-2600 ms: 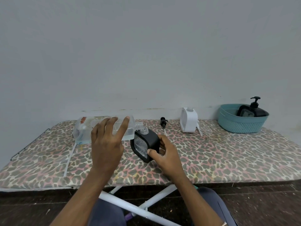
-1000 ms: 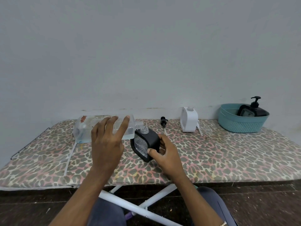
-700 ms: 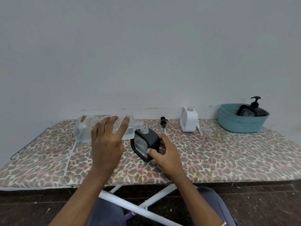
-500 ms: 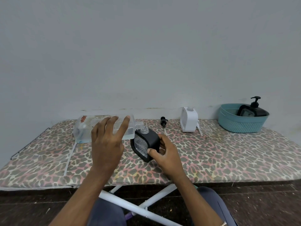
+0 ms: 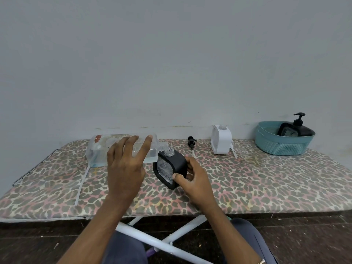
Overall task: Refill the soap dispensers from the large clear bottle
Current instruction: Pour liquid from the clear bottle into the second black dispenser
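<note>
over black dispenser point(image 5: 170, 169), left hand point(image 5: 124, 164) grips bottle point(image 5: 122, 149).

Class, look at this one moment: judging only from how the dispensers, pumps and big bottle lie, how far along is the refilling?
Done: apparently the black dispenser in the teal basket, pump on.

In hand: the left hand tips the large clear bottle sideways, mouth at the open neck of the black dispenser that the right hand steadies, tilted.

Left: refit the loose black pump; the white dispenser stands open, fill level unclear.
</note>
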`<state>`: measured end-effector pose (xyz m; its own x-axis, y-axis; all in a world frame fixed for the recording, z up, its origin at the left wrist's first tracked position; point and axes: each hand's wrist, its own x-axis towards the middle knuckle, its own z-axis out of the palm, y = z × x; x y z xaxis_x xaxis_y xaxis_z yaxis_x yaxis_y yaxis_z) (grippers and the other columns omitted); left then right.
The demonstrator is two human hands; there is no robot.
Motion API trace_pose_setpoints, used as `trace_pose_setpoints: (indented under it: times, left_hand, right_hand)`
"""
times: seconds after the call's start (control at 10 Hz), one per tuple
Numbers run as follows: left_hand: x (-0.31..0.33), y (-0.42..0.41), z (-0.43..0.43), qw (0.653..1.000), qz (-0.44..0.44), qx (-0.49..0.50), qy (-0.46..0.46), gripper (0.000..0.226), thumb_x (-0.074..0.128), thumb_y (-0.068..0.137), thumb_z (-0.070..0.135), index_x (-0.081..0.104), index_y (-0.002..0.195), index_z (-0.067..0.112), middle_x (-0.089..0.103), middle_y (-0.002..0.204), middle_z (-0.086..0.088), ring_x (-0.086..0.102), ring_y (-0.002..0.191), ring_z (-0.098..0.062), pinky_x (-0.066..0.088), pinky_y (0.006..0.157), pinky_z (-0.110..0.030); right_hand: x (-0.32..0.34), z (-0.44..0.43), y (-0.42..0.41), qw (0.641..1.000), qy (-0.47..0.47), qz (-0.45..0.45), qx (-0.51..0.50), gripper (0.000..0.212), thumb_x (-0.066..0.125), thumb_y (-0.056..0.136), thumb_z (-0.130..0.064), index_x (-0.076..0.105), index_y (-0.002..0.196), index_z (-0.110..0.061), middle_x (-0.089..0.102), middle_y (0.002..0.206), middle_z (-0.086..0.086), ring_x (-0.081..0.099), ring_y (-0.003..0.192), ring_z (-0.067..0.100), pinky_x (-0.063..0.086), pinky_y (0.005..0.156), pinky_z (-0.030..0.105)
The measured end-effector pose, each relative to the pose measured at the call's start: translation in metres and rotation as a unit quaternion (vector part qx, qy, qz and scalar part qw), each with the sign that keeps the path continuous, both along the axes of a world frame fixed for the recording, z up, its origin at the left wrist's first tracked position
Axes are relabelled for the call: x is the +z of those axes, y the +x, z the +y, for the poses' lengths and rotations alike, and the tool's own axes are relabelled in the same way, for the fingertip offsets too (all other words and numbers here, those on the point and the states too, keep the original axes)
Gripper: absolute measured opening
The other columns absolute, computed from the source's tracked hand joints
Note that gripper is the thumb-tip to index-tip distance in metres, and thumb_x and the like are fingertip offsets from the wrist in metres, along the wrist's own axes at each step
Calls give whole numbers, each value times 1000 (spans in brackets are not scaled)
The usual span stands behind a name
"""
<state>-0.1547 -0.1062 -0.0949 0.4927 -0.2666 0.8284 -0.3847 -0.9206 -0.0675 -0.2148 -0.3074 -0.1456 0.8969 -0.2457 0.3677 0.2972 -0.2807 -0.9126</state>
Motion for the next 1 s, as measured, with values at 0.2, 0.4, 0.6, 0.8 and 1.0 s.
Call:
trace_pose_setpoints:
  times: [0.2, 0.4, 0.6, 0.8, 1.0]
  left_hand:
    - [0, 1, 0, 1000, -3, 0, 0, 92, 69, 63, -18, 60, 147, 19, 61, 134, -16, 54, 128, -39, 36, 106, -52]
    - [-1, 1, 0, 1000, -6, -2, -2, 92, 69, 63, -18, 60, 147, 19, 61, 134, -16, 53, 128, -39, 37, 106, -52]
    - [0, 1, 0, 1000, -9, -1, 0, 92, 70, 63, -18, 60, 147, 19, 61, 134, -16, 53, 128, -39, 37, 105, -52]
    - [-1, 1, 0, 1000, -10, -2, 0, 92, 70, 63, -18, 60, 146, 19, 61, 133, -16, 53, 127, -39, 37, 105, -52]
    - [-1, 1, 0, 1000, -8, -1, 2, 91, 70, 63, -17, 60, 147, 19, 61, 134, -16, 53, 127, -39, 37, 105, -52]
  right_hand:
    - [1, 0, -1, 1000, -4, -2, -5, 36, 74, 89, -22, 63, 123, -30, 74, 115, -9, 70, 113, 11, 62, 95, 39]
    - [1, 0, -1, 1000, -3, 0, -5, 35, 74, 88, -24, 63, 121, -32, 74, 114, -10, 70, 112, 11, 61, 96, 42]
    - [2, 1, -1, 1000, -4, 1, -5, 37, 74, 87, -27, 62, 122, -33, 74, 115, -11, 69, 113, 10, 60, 97, 42]
    - [1, 1, -1, 1000, -4, 1, -6, 40, 74, 86, -31, 63, 124, -32, 74, 116, -9, 70, 114, 11, 61, 97, 42]
    - [1, 1, -1, 1000, -1, 3, -7, 38, 74, 87, -28, 63, 123, -33, 74, 117, -10, 70, 115, 11, 61, 97, 42]
